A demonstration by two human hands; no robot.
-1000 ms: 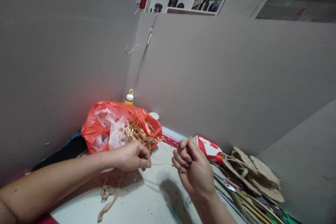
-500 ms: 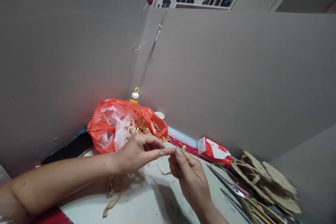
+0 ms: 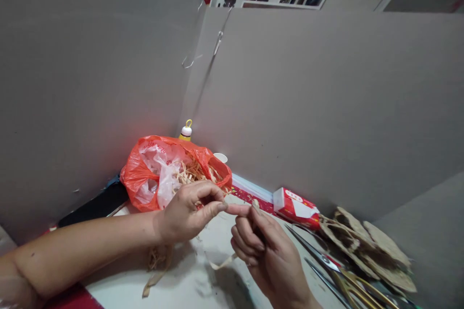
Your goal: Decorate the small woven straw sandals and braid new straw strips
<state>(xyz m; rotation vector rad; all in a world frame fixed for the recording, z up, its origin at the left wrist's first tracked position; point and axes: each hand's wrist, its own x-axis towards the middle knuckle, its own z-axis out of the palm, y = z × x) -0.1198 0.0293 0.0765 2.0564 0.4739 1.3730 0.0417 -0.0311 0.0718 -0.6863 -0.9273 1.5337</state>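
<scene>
My right hand (image 3: pixel 271 251) is closed, thumb pressed against the fingers, with a pale tan strip (image 3: pixel 223 264) in it. A short bit of the strip pokes up above the thumb, and a tail hangs out below the curled fingers. My left hand (image 3: pixel 194 212) pinches with thumb and fingertips just to the left. A pinkish, finger-like length spans the gap between the two hands; I cannot tell whether it is a finger. Behind my left hand lies an open red plastic bag (image 3: pixel 139 178) with tan strips (image 3: pixel 190 171) inside.
Large scissors with gold handles (image 3: pixel 350 285) lie at right, beside a red and white tissue box (image 3: pixel 297 207) and brown fibrous pieces (image 3: pixel 384 248). A yellow bottle with a white cap (image 3: pixel 186 133) and a white cup (image 3: pixel 220 158) stand behind the bag. Grey panels enclose the white table (image 3: pixel 195 275).
My right hand has moved slightly right and turned, its lower fingers now showing curled. The strip's tail hangs lower beneath it. My left hand has shifted slightly left, still pinching.
</scene>
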